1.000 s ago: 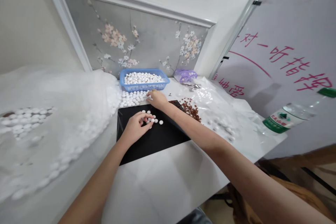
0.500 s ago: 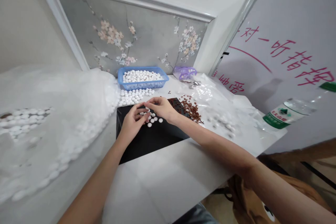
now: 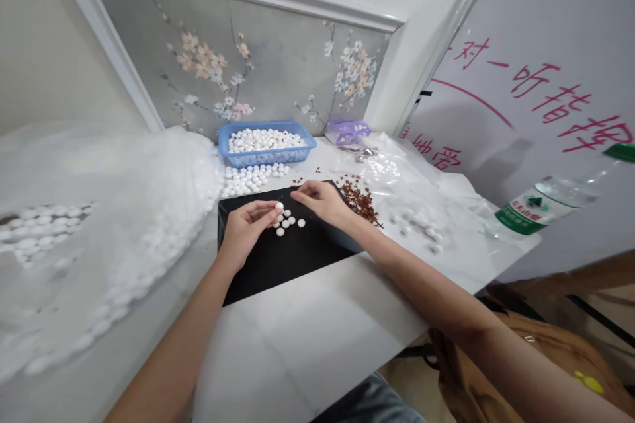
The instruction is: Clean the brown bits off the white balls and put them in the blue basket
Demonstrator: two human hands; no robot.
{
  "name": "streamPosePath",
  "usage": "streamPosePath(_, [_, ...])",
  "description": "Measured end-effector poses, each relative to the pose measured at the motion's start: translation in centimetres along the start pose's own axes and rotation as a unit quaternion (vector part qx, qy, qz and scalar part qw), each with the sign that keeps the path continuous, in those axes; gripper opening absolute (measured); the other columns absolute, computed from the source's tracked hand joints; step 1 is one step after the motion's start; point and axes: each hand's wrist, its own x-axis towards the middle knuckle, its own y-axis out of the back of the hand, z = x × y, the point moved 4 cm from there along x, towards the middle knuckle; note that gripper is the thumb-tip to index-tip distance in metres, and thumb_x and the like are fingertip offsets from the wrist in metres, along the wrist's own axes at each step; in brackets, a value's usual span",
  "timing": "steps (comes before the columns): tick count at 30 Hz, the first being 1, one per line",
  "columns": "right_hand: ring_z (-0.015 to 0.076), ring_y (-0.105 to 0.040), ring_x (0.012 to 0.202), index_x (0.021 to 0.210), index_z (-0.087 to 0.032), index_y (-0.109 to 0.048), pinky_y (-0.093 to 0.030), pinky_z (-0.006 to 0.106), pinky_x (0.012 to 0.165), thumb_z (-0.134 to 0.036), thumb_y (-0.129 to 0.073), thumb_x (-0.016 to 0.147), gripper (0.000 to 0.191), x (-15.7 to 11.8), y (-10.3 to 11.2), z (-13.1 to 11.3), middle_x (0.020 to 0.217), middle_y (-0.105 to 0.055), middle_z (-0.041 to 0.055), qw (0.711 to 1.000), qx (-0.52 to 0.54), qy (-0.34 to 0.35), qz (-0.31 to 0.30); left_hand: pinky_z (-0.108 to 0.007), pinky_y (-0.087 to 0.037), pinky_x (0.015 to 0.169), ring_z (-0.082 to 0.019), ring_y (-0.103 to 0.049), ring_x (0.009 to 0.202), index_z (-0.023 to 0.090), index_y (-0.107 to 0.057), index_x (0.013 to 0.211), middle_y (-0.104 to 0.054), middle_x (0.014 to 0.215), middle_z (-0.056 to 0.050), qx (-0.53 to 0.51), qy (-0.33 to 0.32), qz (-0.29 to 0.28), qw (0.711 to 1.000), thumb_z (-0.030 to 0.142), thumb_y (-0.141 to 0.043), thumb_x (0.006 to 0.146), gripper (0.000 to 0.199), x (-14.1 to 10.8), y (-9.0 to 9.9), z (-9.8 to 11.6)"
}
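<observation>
Left hand (image 3: 239,232): pinching one white ball (image 3: 280,206) between thumb and fingertips, above the left part of the black board (image 3: 292,271).
Right hand (image 3: 325,203): thumb and fingertips together over the far edge of the board — can't tell if anything is in the pinch, too small.
Loose balls (image 3: 292,220): small cluster on the board, between the hands; ball undersides hidden.
Brown bits (image 3: 361,203): heap at the board's far right, partly behind the right hand and forearm.
Blue basket (image 3: 270,159): far side, full of white balls.
Big bag (image 3: 163,172): left, cloudy plastic — contents blurred, cut off at the left edge.
Bottle (image 3: 543,205): right, cap cut off.
</observation>
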Motion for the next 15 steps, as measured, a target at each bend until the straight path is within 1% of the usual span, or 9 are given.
streamPosePath(1, [0.0084, -0.048, 0.056, 0.077, -0.016, -0.059, -0.038, 0.021, 0.054, -0.036, -0.059, 0.075, 0.020, 0.1, 0.9, 0.4, 0.067, -0.058, -0.0005, 0.996, -0.084, 0.008, 0.024, -0.027, -0.052, 0.070, -0.014, -0.064, 0.069, 0.015, -0.067, 0.087, -0.070, 0.082, -0.006, 0.001, 0.001, 0.011, 1.000, 0.038, -0.073, 0.062, 0.034, 0.0, 0.1, 0.0])
streamPosePath(2, [0.0100, -0.050, 0.061, 0.079, -0.016, -0.060, -0.039, 0.022, 0.057, -0.032, -0.062, 0.072, 0.018, 0.2, 1.6, 0.9, 0.071, -0.059, 0.0009, 0.986, -0.162, 0.008, 0.032, -0.026, -0.052, 0.069, -0.013, -0.063, 0.069, 0.016, -0.067, 0.087, -0.070, 0.082, -0.006, 0.000, 0.002, 0.019, 1.000, 0.039, -0.072, 0.062, 0.035, 0.1, 0.2, 0.0])
streamPosePath(4, [0.0128, -0.054, 0.068, 0.085, -0.017, -0.062, -0.040, 0.024, 0.062, -0.025, -0.063, 0.070, 0.017, 0.2, 2.8, 2.0, 0.080, -0.062, 0.0028, 0.964, -0.266, -0.011, 0.017, -0.024, -0.051, 0.068, -0.013, -0.062, 0.069, 0.016, -0.067, 0.088, -0.070, 0.083, -0.005, -0.001, 0.006, 0.027, 1.000, 0.039, -0.072, 0.062, 0.035, 0.1, 0.3, 0.0])
streamPosePath(5, [0.0137, -0.055, 0.071, 0.086, -0.018, -0.063, -0.040, 0.024, 0.063, -0.022, -0.062, 0.071, 0.016, 0.2, 3.2, 2.4, 0.082, -0.063, 0.0033, 0.957, -0.290, -0.022, 0.007, -0.024, -0.051, 0.067, -0.012, -0.062, 0.068, 0.015, -0.067, 0.088, -0.070, 0.083, -0.005, 0.001, 0.007, 0.026, 1.000, 0.039, -0.072, 0.062, 0.036, 0.1, 0.3, 0.0])
streamPosePath(7, [0.0150, -0.057, 0.072, 0.083, -0.018, -0.064, -0.040, 0.025, 0.065, -0.016, -0.055, 0.074, 0.013, 0.2, 3.7, 2.8, 0.081, -0.064, 0.0036, 0.952, -0.303, -0.038, 0.001, -0.024, -0.051, 0.067, -0.013, -0.061, 0.068, 0.015, -0.066, 0.088, -0.069, 0.081, -0.005, 0.008, 0.008, 0.020, 1.000, 0.040, -0.072, 0.062, 0.037, 0.1, 0.3, 0.0])
streamPosePath(10, [0.0174, -0.058, 0.076, 0.079, -0.018, -0.065, -0.041, 0.026, 0.066, -0.012, -0.050, 0.075, 0.016, 0.3, 3.8, 3.0, 0.081, -0.066, 0.0054, 0.952, -0.304, -0.045, 0.010, -0.025, -0.050, 0.068, -0.013, -0.060, 0.068, 0.015, -0.067, 0.090, -0.069, 0.082, -0.005, 0.013, 0.006, 0.008, 1.000, 0.040, -0.072, 0.062, 0.038, 0.0, 0.1, 0.0])
streamPosePath(12, [0.0180, -0.059, 0.077, 0.080, -0.017, -0.065, -0.042, 0.027, 0.068, -0.011, -0.052, 0.073, 0.016, 0.4, 3.7, 3.1, 0.081, -0.066, 0.0057, 0.952, -0.302, -0.047, 0.011, -0.026, -0.050, 0.068, -0.013, -0.061, 0.068, 0.016, -0.067, 0.090, -0.070, 0.083, -0.006, 0.014, 0.007, 0.005, 1.000, 0.041, -0.072, 0.062, 0.038, 0.0, 0.1, 0.0])
streamPosePath(15, [0.0164, -0.060, 0.075, 0.083, -0.016, -0.065, -0.044, 0.025, 0.070, -0.008, -0.055, 0.069, 0.019, 0.5, 3.6, 3.6, 0.080, -0.067, 0.0051, 0.954, -0.294, -0.049, 0.010, -0.027, -0.050, 0.068, -0.014, -0.061, 0.067, 0.015, -0.067, 0.089, -0.070, 0.083, -0.006, 0.015, 0.008, 0.004, 1.000, 0.042, -0.072, 0.061, 0.039, 0.0, 0.1, 0.0])
